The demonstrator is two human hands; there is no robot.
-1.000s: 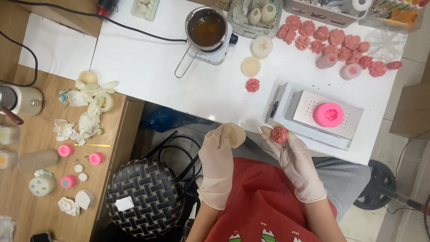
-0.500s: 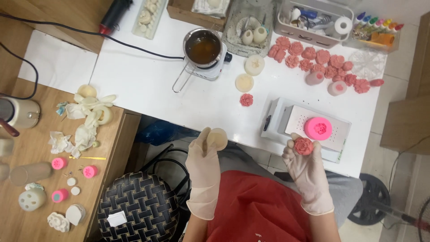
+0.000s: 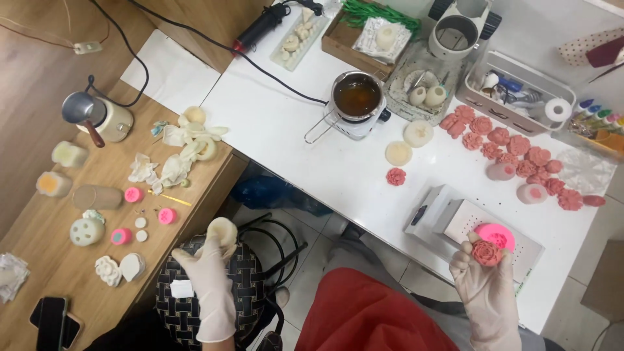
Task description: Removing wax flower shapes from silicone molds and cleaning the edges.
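Wooden side table: far left, strewn with small wax shapes, pink moulds and crumpled white gloves; likely a parking spot for finished and spare pieces.
Dark phone: flat at the near left corner, clear of the wax work.
Small melting pot: at the back of the wooden top, handle pointing forward, cord trailing away behind.
Left hand: gloved in white, raised over a woven black stool, fingers closed round a cream wax piece pinched at the fingertips; held upright, seemingly for inspection.
White table: centre to right, serving as the main work surface.
Wax pot on a heater: mid-table, filled with dark amber liquid, wire handle pointing left, cable running off to the rear.
Cream discs: just right of the pot, with one loose pink rose beside them.
Clear tray: behind the pot, holding pale rounded pieces.
Pink wax roses: clustered in rows toward the right, apparently laid out to set.
White box: near edge, carrying a bright pink mould on top.
Right hand: gloved, fingertips gripping a pink rose casting, lifted just in front of the mould.
White bin: rear right, packed with small tools and a tape roll.
Coloured bottles: far right edge, caps in a row.
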